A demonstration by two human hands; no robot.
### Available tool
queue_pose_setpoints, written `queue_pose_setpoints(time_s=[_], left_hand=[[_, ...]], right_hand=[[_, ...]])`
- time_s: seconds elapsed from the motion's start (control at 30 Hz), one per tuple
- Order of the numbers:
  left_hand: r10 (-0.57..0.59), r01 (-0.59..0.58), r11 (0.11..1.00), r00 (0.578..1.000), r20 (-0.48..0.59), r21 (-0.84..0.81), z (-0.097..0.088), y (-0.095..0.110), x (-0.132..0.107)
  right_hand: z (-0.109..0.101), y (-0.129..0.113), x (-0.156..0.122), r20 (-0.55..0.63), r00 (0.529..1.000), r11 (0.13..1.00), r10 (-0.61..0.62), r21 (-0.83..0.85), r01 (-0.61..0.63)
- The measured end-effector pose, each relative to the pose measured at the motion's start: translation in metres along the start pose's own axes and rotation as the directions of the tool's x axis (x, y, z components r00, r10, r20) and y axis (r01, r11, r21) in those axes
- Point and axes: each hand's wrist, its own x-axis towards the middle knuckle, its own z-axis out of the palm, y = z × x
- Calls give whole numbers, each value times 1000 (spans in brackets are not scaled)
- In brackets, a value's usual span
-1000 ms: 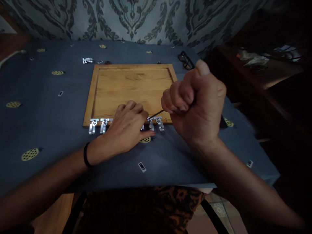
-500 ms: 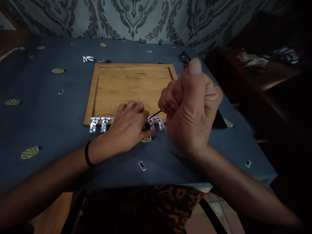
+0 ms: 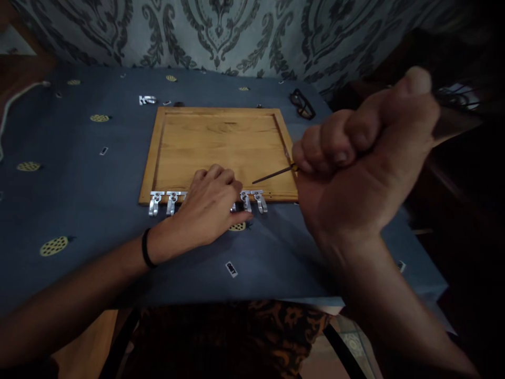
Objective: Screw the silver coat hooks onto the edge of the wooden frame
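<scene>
A wooden framed board (image 3: 221,137) lies on the table, with several silver metal hooks (image 3: 172,202) in a row along its near edge. My left hand (image 3: 209,205) rests across the middle of this row, its fingers bent over the board and its thumb along the near edge. Part of a metal hook shows between thumb and index finger; other hooks are hidden beneath the hand. My right hand (image 3: 355,163) is raised at the board's right side, wrapped round a screwdriver (image 3: 274,175). The screwdriver's thin shaft points left, its tip apart from the hooks; the fist hides most of its handle.
Blue cloth with pineapple prints covers the table (image 3: 118,231). A loose metal hook (image 3: 148,99) lies beyond the board's far left corner. Black-framed glasses (image 3: 302,103) lie at the far right. A patterned curtain (image 3: 221,37) hangs behind.
My right hand has moved right and up, drawing the screwdriver tip off the hook beside my left hand. The glasses show more fully. My left hand keeps its place on the hooks.
</scene>
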Motion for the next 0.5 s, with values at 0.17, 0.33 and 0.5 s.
queue_pose_setpoints(time_s=[0.17, 0.33, 0.5], left_hand=[[-18, 18, 1000, 1000, 20, 3, -2, 2, 1], [-11, 11, 1000, 1000, 15, 15, -2, 1, 1], [-8, 7, 1000, 1000, 16, 22, -2, 1, 1]], right_hand=[[-5, 10, -5, 58, 997, 998, 48, -32, -46], [-5, 19, -7, 77, 996, 998, 48, -37, -45], [-3, 20, -7, 43, 997, 998, 68, -23, -67]])
